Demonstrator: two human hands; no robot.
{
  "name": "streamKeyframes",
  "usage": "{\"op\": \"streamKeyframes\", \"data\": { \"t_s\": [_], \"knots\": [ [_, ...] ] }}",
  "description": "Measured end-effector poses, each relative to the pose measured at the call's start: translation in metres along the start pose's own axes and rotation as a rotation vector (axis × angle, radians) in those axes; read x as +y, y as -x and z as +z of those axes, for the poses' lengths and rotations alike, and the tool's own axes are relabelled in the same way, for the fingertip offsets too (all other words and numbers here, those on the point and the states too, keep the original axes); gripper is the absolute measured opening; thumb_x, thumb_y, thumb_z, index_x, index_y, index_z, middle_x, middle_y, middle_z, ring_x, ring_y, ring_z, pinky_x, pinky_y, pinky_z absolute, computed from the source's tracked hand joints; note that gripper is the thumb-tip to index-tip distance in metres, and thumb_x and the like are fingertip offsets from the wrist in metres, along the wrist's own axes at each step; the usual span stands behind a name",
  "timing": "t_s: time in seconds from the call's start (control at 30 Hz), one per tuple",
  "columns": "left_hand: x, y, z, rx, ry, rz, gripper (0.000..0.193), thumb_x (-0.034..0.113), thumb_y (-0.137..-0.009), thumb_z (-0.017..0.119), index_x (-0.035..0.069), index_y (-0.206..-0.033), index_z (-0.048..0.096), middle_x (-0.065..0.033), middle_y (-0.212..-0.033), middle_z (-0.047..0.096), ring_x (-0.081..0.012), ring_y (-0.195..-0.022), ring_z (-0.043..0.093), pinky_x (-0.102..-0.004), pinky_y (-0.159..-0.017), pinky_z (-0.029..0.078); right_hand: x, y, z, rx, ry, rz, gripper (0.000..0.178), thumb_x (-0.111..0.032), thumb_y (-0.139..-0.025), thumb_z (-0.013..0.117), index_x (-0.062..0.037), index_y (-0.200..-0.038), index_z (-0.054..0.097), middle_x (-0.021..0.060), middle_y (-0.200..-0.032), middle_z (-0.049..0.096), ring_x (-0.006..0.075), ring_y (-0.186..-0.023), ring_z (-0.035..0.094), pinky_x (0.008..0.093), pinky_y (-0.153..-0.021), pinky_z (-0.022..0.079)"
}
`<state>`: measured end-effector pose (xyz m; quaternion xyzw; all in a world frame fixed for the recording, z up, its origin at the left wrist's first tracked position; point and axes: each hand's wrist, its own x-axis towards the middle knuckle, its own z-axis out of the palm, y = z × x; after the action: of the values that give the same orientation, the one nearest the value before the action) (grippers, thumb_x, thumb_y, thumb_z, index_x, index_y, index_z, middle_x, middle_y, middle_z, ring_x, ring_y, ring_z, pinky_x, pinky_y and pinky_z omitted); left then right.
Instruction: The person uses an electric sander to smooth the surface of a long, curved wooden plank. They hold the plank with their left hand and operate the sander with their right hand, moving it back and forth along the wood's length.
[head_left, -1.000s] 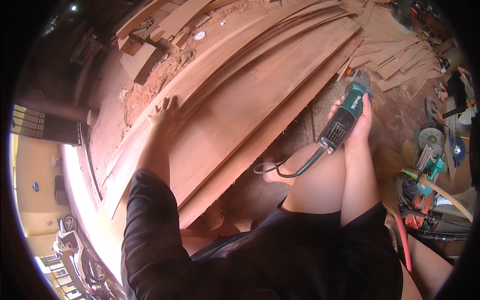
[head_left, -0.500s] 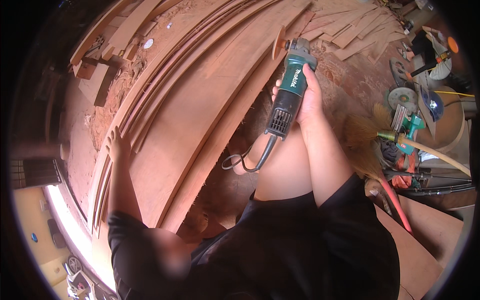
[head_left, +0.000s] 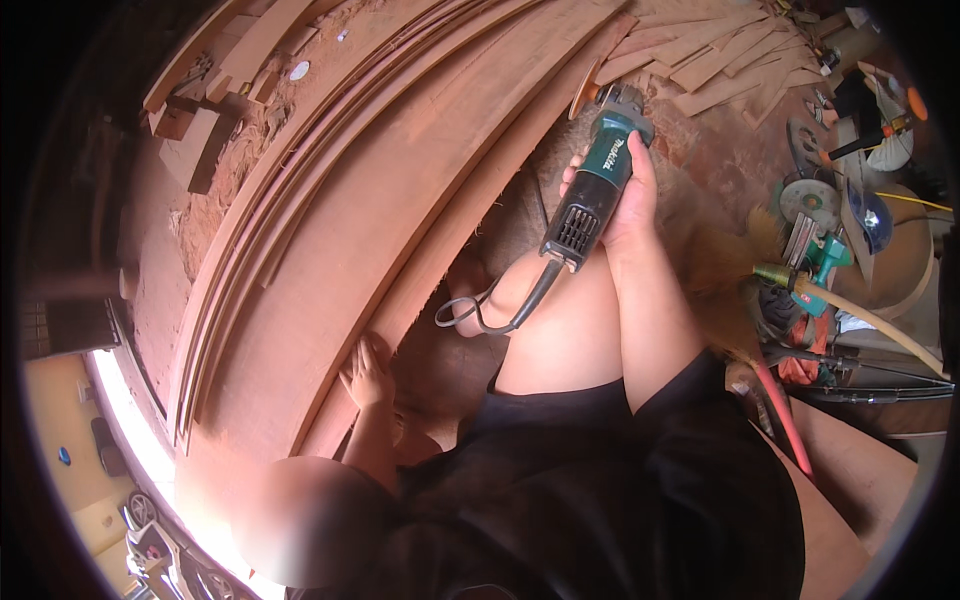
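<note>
An angle grinder, teal with a black rear body, is gripped in my right hand. Its orange-brown disc points up and to the left, and the cord loops down by my knee. My left hand lies with fingers stretched out on the near plank, close to its rough edge. Beyond that plank runs a wide reddish-brown board. Several thin curved strips lie along the board's far side.
Thin wood offcuts are heaped at the far right. To my right are a broom, a grinding disc, a green power tool and a red pipe. Sawdust and wood blocks lie at the far left.
My left hand has left the thin strips and come nearer, to the right, onto the near plank. The grinder in my right hand has shifted slightly right.
</note>
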<state>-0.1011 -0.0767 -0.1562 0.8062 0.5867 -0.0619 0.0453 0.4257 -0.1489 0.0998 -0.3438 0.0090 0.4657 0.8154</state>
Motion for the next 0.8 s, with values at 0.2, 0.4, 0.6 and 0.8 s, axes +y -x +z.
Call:
{"op": "streamKeyframes", "data": {
  "t_s": [0.2,0.4,0.6,0.8],
  "knots": [
    [-0.015,-0.009,-0.041,-0.112,0.038,0.167,0.062,0.015,-0.108,0.043,0.026,-0.169,0.039,-0.0047,-0.169,0.050,-0.0276,-0.153,0.051,-0.0520,-0.126,0.040,-0.003,-0.001,0.003,0.020,0.010,0.020,0.067,-0.071,-0.093,0.067,-0.0073,-0.113,0.061,0.0161,-0.096,0.069,0.0345,-0.083,0.072,0.0492,-0.074,0.061],
    [0.001,-0.010,-0.171,0.017,-0.079,0.180,0.053,0.014,-0.107,0.048,0.022,-0.159,0.055,-0.0060,-0.158,0.062,-0.0332,-0.141,0.063,-0.0503,-0.115,0.052,-0.006,0.005,0.009,0.013,-0.047,0.064,0.068,-0.072,-0.093,0.067,-0.0074,-0.112,0.061,0.0147,-0.096,0.069,0.0333,-0.084,0.072,0.0479,-0.075,0.062],
    [-0.017,-0.069,-0.212,0.171,-0.264,0.102,0.051,0.020,-0.113,0.043,0.028,-0.162,0.052,-0.0028,-0.167,0.053,-0.0364,-0.153,0.050,-0.0565,-0.123,0.041,-0.005,0.013,0.020,-0.018,-0.057,0.050,0.068,-0.073,-0.093,0.066,-0.0068,-0.103,0.062,0.0131,-0.094,0.068,0.0310,-0.083,0.071,0.0461,-0.075,0.062],
    [-0.047,-0.117,-0.165,-0.118,-0.174,0.079,0.063,0.042,-0.110,0.055,0.035,-0.170,0.036,0.0014,-0.178,0.035,-0.0379,-0.163,0.033,-0.0644,-0.125,0.035,-0.003,0.006,0.003,-0.044,-0.098,0.066,0.065,-0.069,-0.096,0.067,-0.0119,-0.127,0.059,0.0167,-0.096,0.071,0.0353,-0.083,0.074,0.0509,-0.075,0.063]
  ]
}}
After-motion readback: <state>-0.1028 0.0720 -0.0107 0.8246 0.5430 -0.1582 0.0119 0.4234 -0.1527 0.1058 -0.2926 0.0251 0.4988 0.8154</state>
